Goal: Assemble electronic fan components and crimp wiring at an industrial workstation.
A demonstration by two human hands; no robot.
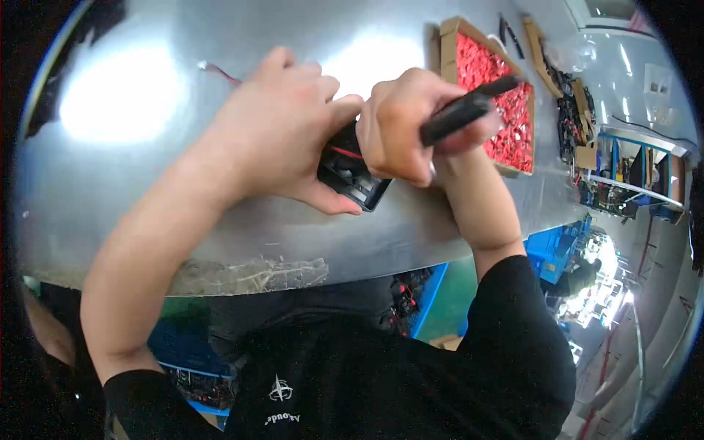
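1. One view only: head-worn fisheye, left of a side-by-side pair, looking steeply down onto the metal tabletop [132,191].
2. Close range: both hands fill centre frame, forearms enter from the lower edge.
3. Strong barrel distortion; table edge bows, corners black.

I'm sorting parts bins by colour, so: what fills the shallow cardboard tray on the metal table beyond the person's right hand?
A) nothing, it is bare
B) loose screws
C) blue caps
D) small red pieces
D: the cardboard tray behind the right hand is packed with small red pieces.
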